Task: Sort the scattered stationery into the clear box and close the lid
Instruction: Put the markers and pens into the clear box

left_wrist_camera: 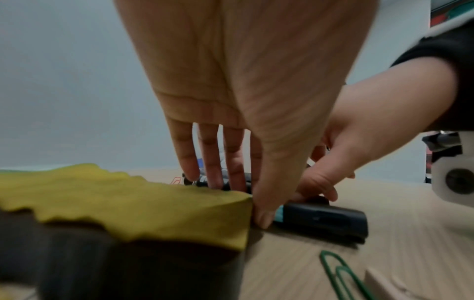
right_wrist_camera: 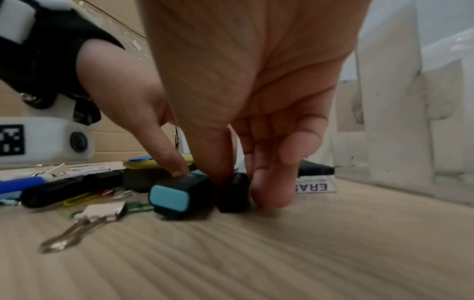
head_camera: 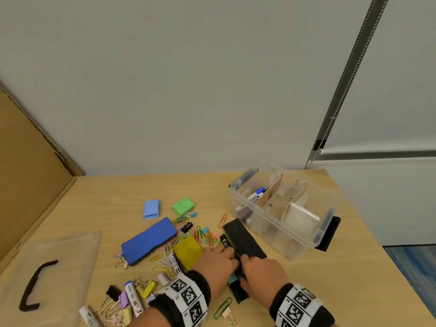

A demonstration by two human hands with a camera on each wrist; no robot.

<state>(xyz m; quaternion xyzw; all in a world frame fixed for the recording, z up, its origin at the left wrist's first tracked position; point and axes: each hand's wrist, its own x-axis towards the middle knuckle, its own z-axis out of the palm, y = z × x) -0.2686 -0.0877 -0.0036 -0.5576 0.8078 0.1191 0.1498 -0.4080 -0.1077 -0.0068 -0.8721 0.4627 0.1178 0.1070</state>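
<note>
On the wooden tabletop (head_camera: 295,291), near its front edge, both hands meet over a cluster of dark markers. The left hand (head_camera: 215,261) reaches down with fingers (left_wrist_camera: 214,162) nearly straight, their tips on a black marker (head_camera: 225,243), and its thumb tip on the teal-ended highlighter (right_wrist_camera: 179,194); nothing is curled round either, so this grip counts as released, merely touching. The right hand (head_camera: 263,271) bends its fingers down around a second black marker (right_wrist_camera: 234,191) lying just beside the highlighter; thumb on one side and fingertips (right_wrist_camera: 271,190) on the other pinch it against the tabletop.

Just beyond the hands lies a black eraser (head_camera: 244,239), pointing toward the clear box (head_camera: 292,237). The box stands open at the right rear, split by cardboard dividers; a blue-capped marker (head_camera: 257,194) leans in its left compartment and a white block (head_camera: 302,220) sits in the right one. Its lid (head_camera: 52,274), with a black handle, lies flat at the far left.

Between lid and hands the stationery is scattered: a blue eraser (head_camera: 148,240), a yellow sponge (head_camera: 187,252) touching the left hand's side, a light blue case (head_camera: 151,208), a green case (head_camera: 182,205), a heap of coloured paper clips (head_camera: 203,234), binder clips (head_camera: 141,289) and white markers (head_camera: 133,298) near the left wrist. A green paper clip (head_camera: 223,306) and a pale binder clip (right_wrist_camera: 102,211) lie between the wrists.
</note>
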